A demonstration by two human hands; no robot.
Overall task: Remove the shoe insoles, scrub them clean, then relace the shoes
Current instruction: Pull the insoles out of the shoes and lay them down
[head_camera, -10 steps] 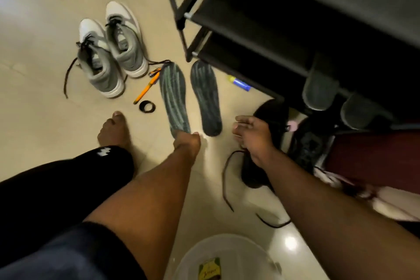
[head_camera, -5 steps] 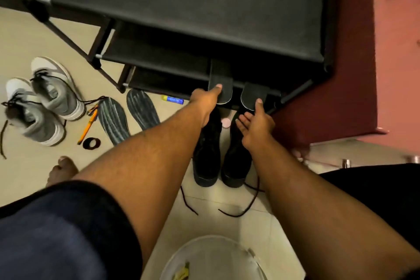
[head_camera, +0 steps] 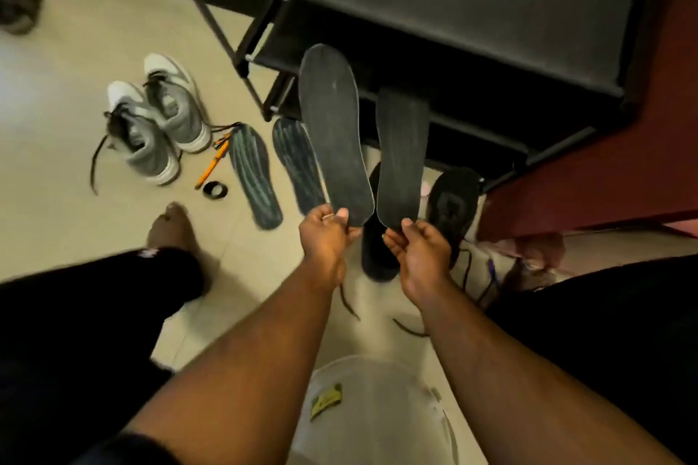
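A: What have you got in your hands?

B: Your left hand point(head_camera: 328, 228) pinches the heel of one black insole point(head_camera: 334, 132), thumb on top, fingers curled under. Your right hand point(head_camera: 417, 243) pinches the heel of the other black insole point(head_camera: 401, 159) the same way. Both insoles stand up and away from you, toes toward the rack point(head_camera: 434, 11), and their heel ends sit just beside each other, nearly touching.

A: And the hands themselves?

B: Close together, side by side, each clamped on its own insole. They do not touch one another.

A: Where are the black shoes?

B: On the floor point(head_camera: 75, 30) under your hands, in front of the rack. The right black shoe point(head_camera: 451, 200) shows beside your right hand, its lace loose on the tiles. The left black shoe point(head_camera: 376, 260) is mostly hidden behind the insoles and your hands.

A: What about the other pair?

B: The grey shoes point(head_camera: 158, 125) lie side by side to your left, laces undone and trailing. Two striped insoles point(head_camera: 255, 177) lie flat on the floor between the grey shoes and the black insoles you hold; the nearer one is partly covered by the left black insole.

A: Anything else around?

B: An orange pen point(head_camera: 211, 166) and a small black ring point(head_camera: 214, 189) lie between the grey shoes and the striped insoles. A white bucket point(head_camera: 377, 408) sits between your forearms, near you, with a yellow-green scrap inside; I cannot tell what it is. Your bare left foot point(head_camera: 170, 228) rests on the floor near the ring.
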